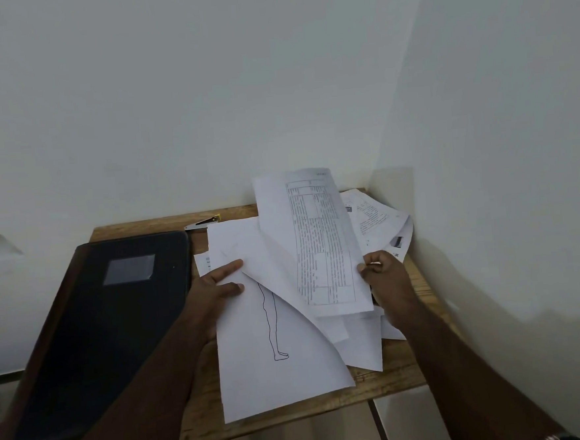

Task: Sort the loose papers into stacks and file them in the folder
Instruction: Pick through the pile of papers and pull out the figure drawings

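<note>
A closed black folder [94, 336] lies on the left of the small wooden table [389, 381]. My left hand [217, 286] pinches the left edge of a white sheet with a line drawing of a leg [285, 371]; another blank sheet rests over its top. My right hand [385, 275] grips the right edge of a sheet printed with a table [321, 245], lifted and tilted above the pile. More loose papers [374, 217] lie spread under and behind it, against the corner wall.
A stapler [203, 222] with a yellow end lies at the table's back edge, behind the papers. White walls close the table in at the back and right. The folder overhangs the table's left side.
</note>
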